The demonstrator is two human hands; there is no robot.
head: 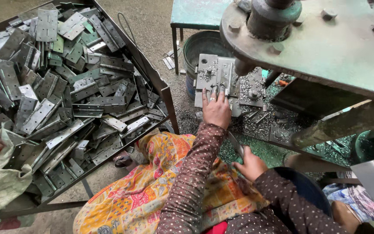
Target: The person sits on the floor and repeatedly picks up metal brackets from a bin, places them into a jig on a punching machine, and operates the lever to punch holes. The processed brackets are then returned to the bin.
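Steel hinge plate (216, 73) lies on the press bed at upper centre, pinned under the left hand (216, 110)'s flat fingers, risking a crush beneath the punch (243, 67), while the right hand (249, 164)'s grip closes on a metal strip (235, 145).

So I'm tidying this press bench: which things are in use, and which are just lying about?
In use:
- left hand pressing the hinge plate under the press head
- right hand holding a metal piece

Lying about:
- tray of hinges
- metal shavings
- bucket
- cloth bag
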